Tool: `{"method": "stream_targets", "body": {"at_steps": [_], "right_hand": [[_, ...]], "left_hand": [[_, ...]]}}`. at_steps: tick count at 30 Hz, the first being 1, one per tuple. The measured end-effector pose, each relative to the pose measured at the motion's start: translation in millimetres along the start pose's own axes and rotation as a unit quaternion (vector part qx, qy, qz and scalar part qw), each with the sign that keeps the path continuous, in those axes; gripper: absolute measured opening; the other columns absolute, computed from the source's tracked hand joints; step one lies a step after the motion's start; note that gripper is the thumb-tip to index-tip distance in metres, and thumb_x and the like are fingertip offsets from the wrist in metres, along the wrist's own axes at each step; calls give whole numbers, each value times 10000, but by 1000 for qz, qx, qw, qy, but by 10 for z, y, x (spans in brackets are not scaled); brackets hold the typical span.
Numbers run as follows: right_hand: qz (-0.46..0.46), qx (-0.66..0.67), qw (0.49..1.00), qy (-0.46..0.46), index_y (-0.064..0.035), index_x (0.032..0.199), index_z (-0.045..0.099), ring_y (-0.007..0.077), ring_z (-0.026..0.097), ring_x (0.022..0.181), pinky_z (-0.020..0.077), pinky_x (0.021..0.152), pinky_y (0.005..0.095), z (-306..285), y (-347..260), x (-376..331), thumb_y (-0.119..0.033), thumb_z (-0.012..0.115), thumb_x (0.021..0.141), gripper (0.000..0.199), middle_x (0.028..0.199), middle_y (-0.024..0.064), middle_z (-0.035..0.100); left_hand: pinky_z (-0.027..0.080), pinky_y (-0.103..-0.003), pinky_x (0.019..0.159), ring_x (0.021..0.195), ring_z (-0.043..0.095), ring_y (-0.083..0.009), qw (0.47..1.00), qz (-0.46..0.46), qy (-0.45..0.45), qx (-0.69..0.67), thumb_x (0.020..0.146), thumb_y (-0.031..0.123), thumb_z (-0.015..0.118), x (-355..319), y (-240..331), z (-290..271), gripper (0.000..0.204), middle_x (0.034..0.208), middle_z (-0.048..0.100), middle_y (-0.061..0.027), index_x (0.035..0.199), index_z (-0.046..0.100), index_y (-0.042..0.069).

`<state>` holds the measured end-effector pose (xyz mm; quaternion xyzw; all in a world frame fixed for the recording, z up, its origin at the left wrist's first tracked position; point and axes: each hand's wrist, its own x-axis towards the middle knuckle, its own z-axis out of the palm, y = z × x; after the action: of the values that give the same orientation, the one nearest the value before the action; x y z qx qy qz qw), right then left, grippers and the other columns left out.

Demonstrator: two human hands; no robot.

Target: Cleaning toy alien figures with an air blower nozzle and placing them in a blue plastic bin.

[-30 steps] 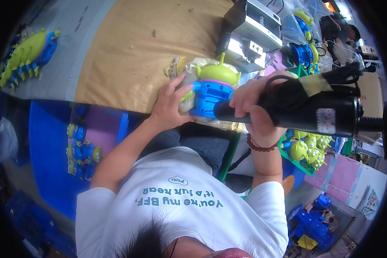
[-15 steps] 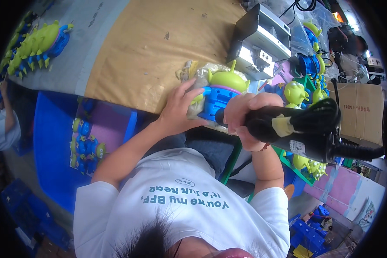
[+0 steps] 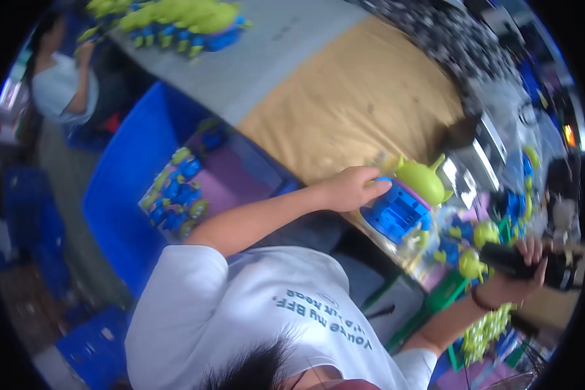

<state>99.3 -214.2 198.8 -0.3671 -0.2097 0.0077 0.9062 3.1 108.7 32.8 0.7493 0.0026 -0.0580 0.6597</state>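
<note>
My left hand (image 3: 354,189) grips a green-and-blue alien toy figure (image 3: 396,211) by one side of its blue body. The toy's back faces up, showing an open rectangular recess, and its green head points away from me. Off to the right, my right hand (image 3: 523,276) is wrapped round a black power tool, apparently an electric screwdriver (image 3: 508,259). Its tip stands clear of the toy in my left hand, over several other alien figures (image 3: 471,263). Motion blurs the tool's far end.
A tan sheet (image 3: 364,97) covers part of the grey table (image 3: 266,55). A row of alien toys (image 3: 182,23) lies at the far left. Left of me stands a blue bin (image 3: 127,175) with more toys. A white-and-grey device (image 3: 478,156) sits behind the toy. Another person (image 3: 68,84) sits at left.
My right hand has carried the screwdriver off the toy, to the right. The left hand now holds the toy tilted and nearer the table's edge. The whole view has turned.
</note>
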Motion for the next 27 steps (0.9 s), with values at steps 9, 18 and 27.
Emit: {"method": "stream_targets", "body": {"at_steps": [9, 18, 27], "right_hand": [[107, -40, 982, 151, 34, 1178, 467, 146, 454, 780, 472, 815, 307, -813, 148, -116, -59, 585, 918, 300, 858, 55, 431], [138, -96, 962, 213, 31, 1158, 499, 133, 463, 756, 471, 789, 283, -702, 504, -73, -80, 595, 922, 277, 857, 44, 464], [157, -150, 949, 231, 19, 1119, 510, 130, 475, 761, 473, 773, 279, -537, 639, -76, -101, 600, 931, 241, 842, 46, 473]], "left_hand": [[467, -349, 840, 942, 562, -173, 761, 171, 621, -76, 1023, 326, 450, -1417, -546, -2947, 330, 1103, 569, -48, 1215, 463, 58], [421, -439, 930, 1074, 571, -390, 606, -39, 770, 196, 946, 293, 544, -1392, -1373, -4774, 397, 1103, 592, -255, 1133, 568, -56], [325, -507, 1046, 1234, 458, -413, 620, -198, 690, 318, 932, 423, 499, -1443, -1909, -5932, 533, 1279, 517, -264, 1277, 498, 17]]}}
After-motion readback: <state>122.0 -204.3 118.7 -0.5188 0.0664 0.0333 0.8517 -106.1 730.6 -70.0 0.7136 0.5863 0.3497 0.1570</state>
